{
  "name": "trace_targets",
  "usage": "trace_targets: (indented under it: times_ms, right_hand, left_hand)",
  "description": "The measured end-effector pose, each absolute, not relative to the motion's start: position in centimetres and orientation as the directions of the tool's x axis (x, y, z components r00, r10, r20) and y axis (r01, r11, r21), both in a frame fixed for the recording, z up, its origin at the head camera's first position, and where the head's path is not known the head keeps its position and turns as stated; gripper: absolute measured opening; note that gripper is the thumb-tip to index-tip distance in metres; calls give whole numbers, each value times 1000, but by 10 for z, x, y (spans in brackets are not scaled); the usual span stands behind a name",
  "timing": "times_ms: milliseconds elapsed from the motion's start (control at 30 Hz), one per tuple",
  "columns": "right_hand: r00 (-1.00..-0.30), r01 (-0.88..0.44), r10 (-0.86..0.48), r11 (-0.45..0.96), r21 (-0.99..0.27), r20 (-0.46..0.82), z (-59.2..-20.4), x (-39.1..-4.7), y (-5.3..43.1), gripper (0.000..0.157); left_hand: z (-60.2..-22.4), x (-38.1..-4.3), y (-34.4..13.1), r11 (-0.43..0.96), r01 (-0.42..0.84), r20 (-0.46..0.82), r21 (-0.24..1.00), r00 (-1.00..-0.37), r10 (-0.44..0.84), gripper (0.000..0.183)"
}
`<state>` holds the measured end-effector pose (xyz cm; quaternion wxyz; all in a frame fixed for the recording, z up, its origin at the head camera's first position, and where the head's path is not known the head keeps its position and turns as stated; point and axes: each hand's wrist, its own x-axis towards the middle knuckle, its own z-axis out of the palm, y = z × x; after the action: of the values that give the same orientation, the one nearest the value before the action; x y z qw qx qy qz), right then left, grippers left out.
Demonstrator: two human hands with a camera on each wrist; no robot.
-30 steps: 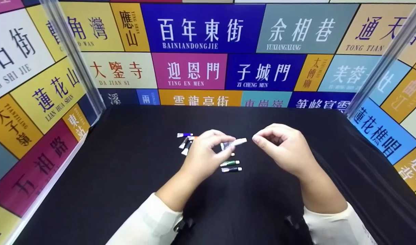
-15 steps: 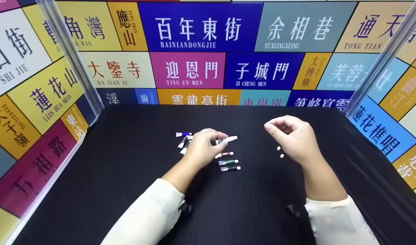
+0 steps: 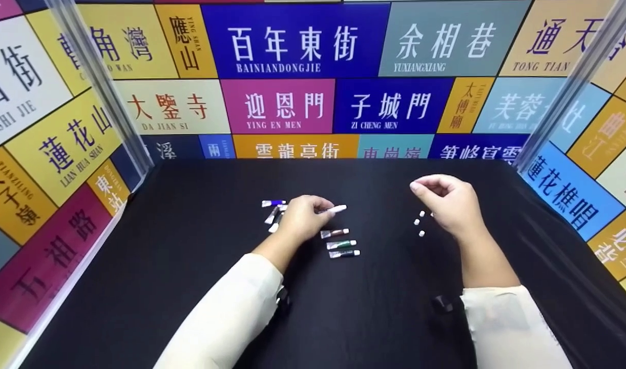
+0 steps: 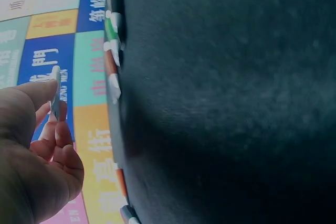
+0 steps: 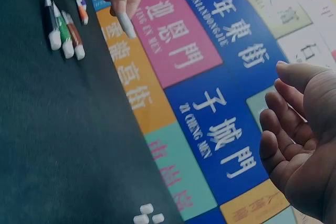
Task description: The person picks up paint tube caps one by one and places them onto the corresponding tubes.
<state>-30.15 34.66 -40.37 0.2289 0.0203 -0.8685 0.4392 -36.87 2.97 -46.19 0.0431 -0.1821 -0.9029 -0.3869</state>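
Note:
A small white tube, like a paint tube, is pinched between the thumb and fingers of my left hand, raised off the black cloth. The left wrist view shows the same white tube held upright at the fingertips. Just right of that hand lie a brown tube, a green tube and a black tube in a row, each white-capped. My right hand hovers at the right, fingers loosely bent and holding nothing. Below it lie several small white pieces, resembling tube caps.
Partly behind my left hand is a loose group of tubes, among them a blue-purple tube; the right wrist view shows an orange tube there. Panels with printed signs wall the black-covered table at the back and sides.
My right hand has drawn away from the tube to the right and back, and small white pieces now show beside it. My left hand has shifted slightly left with the tube.

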Motion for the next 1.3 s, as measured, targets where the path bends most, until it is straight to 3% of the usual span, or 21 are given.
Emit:
trace_targets:
  times_ms: [633,1300]
  right_hand:
    - [-949,-50,216,617,-786,229,-435,-317,384,46]
    - [-994,68,111,439,-896,-21,-466,-326,416,57]
  left_hand:
    - [-478,-378,39,737,320,110,596,-941,320,13]
    - [-485,-379,38,733,261,35,628,-950,309,14]
